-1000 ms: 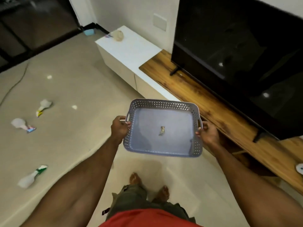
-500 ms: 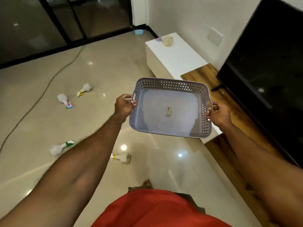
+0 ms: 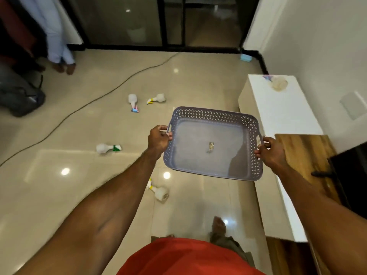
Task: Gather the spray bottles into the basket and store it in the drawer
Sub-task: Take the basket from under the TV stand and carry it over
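Basket point(image 3: 213, 116) up in the air over the tiled floor, lavender-grey, shallow, lattice-walled, just a small scrap on its bottom; left hand point(image 3: 158, 140) clamped around the left handle, right hand point(image 3: 269, 150) clamped around the right one, both arms stretched forward; four spray bottles lie scattered on the floor, nearest one point(image 3: 158, 191) just below the basket.
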